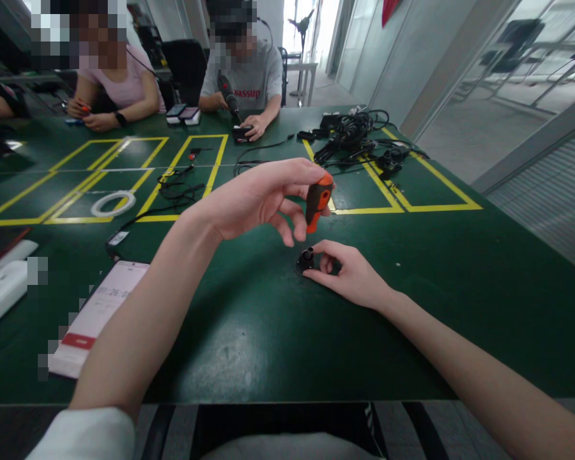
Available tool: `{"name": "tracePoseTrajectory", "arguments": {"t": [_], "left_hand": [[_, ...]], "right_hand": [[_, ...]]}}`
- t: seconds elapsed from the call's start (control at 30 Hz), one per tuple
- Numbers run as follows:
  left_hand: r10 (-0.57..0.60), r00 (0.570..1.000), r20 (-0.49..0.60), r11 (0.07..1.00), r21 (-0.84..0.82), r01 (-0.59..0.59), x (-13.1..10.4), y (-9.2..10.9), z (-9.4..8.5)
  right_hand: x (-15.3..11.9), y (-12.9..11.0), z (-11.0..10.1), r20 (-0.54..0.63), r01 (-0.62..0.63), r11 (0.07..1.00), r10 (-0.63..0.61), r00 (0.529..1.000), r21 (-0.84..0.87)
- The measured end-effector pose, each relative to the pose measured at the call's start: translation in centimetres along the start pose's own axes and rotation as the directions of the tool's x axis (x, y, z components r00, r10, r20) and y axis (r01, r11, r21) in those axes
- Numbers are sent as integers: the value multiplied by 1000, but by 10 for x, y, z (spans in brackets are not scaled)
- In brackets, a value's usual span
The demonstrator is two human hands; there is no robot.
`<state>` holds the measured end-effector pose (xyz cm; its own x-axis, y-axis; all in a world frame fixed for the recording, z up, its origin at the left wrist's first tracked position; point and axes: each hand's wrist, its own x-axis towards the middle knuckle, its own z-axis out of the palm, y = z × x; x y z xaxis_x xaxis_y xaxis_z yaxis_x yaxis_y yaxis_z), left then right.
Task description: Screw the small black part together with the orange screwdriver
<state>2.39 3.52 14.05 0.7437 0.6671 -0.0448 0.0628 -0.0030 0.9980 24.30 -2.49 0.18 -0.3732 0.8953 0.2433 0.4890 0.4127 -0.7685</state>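
Two things are held in my head view: the left hand grips an orange-and-black screwdriver, slightly tilted, and the right hand pinches a black round-based part on the green tabletop, just below the screwdriver, whose tip I cannot make out. Leftward I see a smartphone and a white ring; black cables lie farther back.

A green table is being crossed by yellow tape. Parts of the tape are being covered by a tangle of black cables at the far right and a white ring at the left. Numbers are being shown on a phone at the near left. A drill is being held over a small black box by a seated person in a grey shirt.
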Motion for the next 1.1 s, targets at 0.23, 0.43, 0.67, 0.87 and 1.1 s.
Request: {"name": "tracePoseTrajectory", "arguments": {"t": [0.23, 0.43, 0.67, 0.87, 1.1], "left_hand": [[72, 997, -24, 997, 15, -71, -1, -4, 1], [109, 993, -51, 994, 9, -109, 1, -5, 1], [80, 997, -12, 997, -23, -80, 2, -4, 1], [145, 986, -82, 986, 93, -138, 0, -3, 5], [434, 876, -210, 824, 484, -293, 0, -8, 17]], "right_hand": [[0, 0, 1, -3, 1, 1000, -1, 1000, -7], [0, -1, 0, 6, -16, 1000, 16, 1000, -2], [0, -2, -1, 10, -13, 1000, 13, 1000, -17], [0, -3, -1, 18, -12, 999, 13, 1000, -34], [0, -3, -2, 12, -8, 999, 8, 1000, -48]]}}
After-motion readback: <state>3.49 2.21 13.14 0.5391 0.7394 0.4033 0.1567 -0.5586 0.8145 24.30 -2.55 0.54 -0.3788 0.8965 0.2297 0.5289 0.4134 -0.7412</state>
